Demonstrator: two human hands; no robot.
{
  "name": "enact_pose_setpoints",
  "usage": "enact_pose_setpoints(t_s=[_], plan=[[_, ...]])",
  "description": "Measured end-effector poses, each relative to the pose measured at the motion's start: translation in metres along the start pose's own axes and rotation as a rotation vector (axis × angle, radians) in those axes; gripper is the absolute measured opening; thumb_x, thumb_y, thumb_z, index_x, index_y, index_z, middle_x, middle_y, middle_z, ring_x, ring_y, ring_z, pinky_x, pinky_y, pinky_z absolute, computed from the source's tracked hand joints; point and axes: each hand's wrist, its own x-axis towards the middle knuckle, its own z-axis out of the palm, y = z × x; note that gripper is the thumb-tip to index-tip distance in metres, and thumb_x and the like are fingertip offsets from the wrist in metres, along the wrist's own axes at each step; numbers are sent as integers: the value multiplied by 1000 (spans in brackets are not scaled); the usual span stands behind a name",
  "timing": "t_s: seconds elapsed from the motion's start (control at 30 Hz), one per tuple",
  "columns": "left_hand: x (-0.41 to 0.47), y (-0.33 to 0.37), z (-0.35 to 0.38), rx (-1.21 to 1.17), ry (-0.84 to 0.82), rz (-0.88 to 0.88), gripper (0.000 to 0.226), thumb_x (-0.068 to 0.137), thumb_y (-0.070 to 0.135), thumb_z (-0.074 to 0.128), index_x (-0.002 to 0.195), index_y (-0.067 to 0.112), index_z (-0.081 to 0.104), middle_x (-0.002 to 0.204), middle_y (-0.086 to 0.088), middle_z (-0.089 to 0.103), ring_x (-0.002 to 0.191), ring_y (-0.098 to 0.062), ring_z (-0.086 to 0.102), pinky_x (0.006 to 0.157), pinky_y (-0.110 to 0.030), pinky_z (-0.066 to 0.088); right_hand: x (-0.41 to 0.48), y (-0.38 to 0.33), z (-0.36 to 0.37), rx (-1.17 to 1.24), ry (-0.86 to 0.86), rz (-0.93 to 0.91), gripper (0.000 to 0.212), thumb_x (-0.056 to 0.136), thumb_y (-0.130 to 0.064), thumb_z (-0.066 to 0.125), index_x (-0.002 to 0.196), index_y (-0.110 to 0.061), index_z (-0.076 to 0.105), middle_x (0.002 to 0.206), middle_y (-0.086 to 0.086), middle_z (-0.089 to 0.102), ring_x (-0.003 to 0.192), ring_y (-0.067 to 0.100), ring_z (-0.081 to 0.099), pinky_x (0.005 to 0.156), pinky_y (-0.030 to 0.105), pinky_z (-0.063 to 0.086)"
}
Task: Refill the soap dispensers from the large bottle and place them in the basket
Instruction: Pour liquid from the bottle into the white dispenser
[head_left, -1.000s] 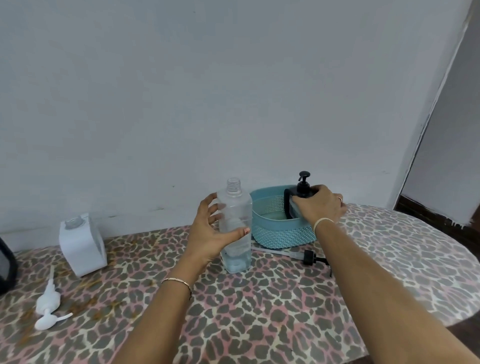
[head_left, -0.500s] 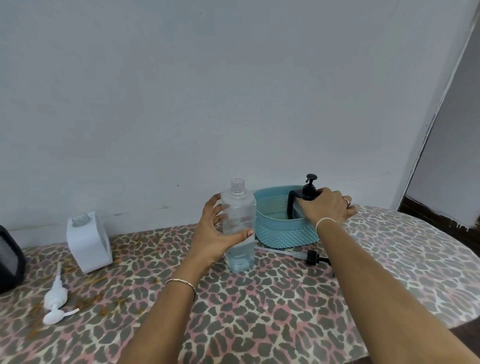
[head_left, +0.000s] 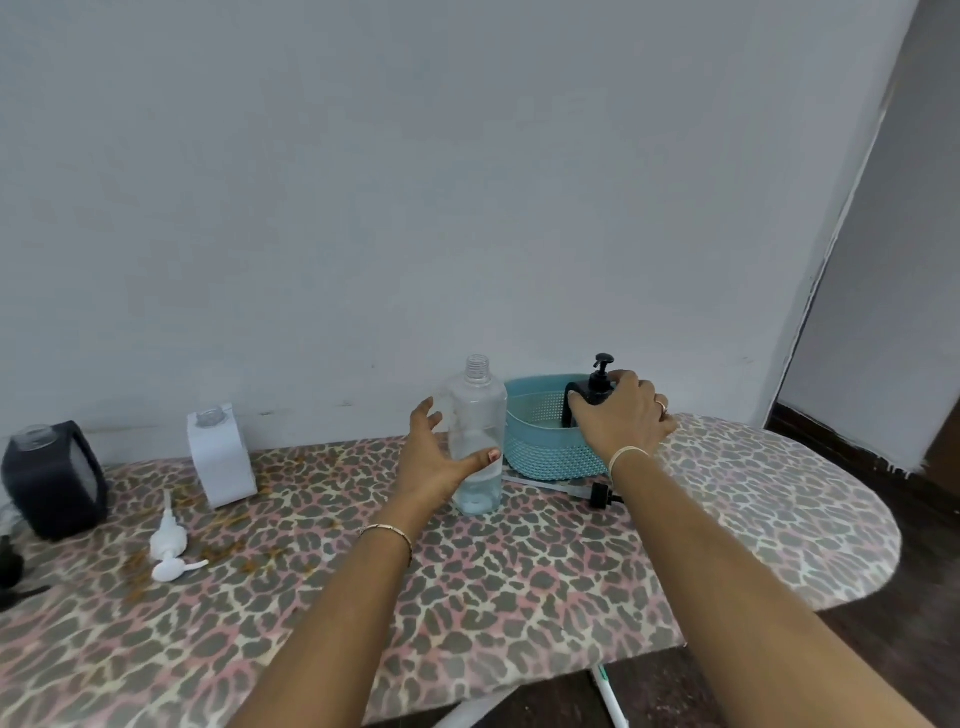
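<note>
Left hand (head_left: 435, 460) fingers spread apart, thumb touching clear plastic bottle (head_left: 477, 436); black pump dispenser (head_left: 597, 389) clamped by right hand (head_left: 626, 418) in teal perforated basket (head_left: 545, 452), bottle's three o'clock.

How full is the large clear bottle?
Mostly empty: the clear bottle stands upright, uncapped, with liquid only in its bottom part.

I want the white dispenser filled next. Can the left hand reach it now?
Probably yes: the left hand is open beside the large bottle, gripping nothing, and the table between it and the white dispenser looks free; the white pump lies nearer the person.
</note>
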Motion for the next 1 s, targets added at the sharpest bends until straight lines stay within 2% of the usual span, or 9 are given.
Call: enact_pose_setpoints(t_s=[0.1,0.17,0.3,0.4,0.53,0.67,0.77,0.9,1.0], plan=[[-21,2,-9,48,39,-2,104,64,27,88,145,14,25,145,-10,41,128,-25,46,105,-41,41,-40,-6,-3,59,13,-177,38,81,-41,62,109,-17,52,110,3,55,106,26,53,92,43,41],[-38,1,-18,67,64,-12,98,67,24,86,144,13,27,144,-11,43,128,-25,46,106,-38,41,-71,-9,-2,123,1,-288,26,82,-35,62,97,-18,50,97,0,55,93,23,56,82,39,46],[-64,-5,-41,103,118,-50,86,72,23,83,142,13,33,142,-8,46,129,-23,46,107,-39,40,-124,-25,0,178,-77,-363,21,83,-34,62,89,-21,47,85,-5,56,80,18,55,68,33,46],[-79,-11,-64,129,164,-85,76,77,27,79,139,12,38,139,-6,49,126,-22,48,106,-37,41,-148,-42,5,186,-176,-401,18,85,-34,61,92,-24,48,88,-6,58,84,17,57,69,31,47],[-90,-20,-99,110,257,-114,70,82,28,73,139,12,36,136,-6,50,124,-22,49,104,-37,41,-166,-69,13,185,-307,-464,22,84,-29,61,103,-20,53,102,-3,60,96,18,57,81,36,51],[-89,-34,-137,100,345,-133,59,87,24,66,137,11,37,132,-6,52,120,-24,52,100,-41,45,-183,-103,27,226,-397,-503,26,85,-27,60,109,-19,54,109,-1,60,99,17,56,84,34,50],[-84,-46,-165,65,427,-149,50,94,20,57,138,10,38,134,-5,50,108,-18,53,90,-31,46,-196,-132,45,248,-468,-525,30,86,-28,60,114,-19,53,112,-2,59,99,15,56,85,32,50],[-66,-63,-201,75,487,-167,42,97,24,52,135,7,45,136,-9,52,121,-23,52,98,-32,42,-208,-170,75,278,-549,-541,40,87,-31,60,123,-20,50,122,-2,55,106,14,55,86,27,47],[-51,-75,-221,66,463,-183,39,99,22,48,135,9,47,136,-8,53,122,-21,51,93,-26,40,-216,-194,102,331,-616,-537,58,83,-37,65,133,-17,44,132,-1,49,119,15,50,95,29,44]])
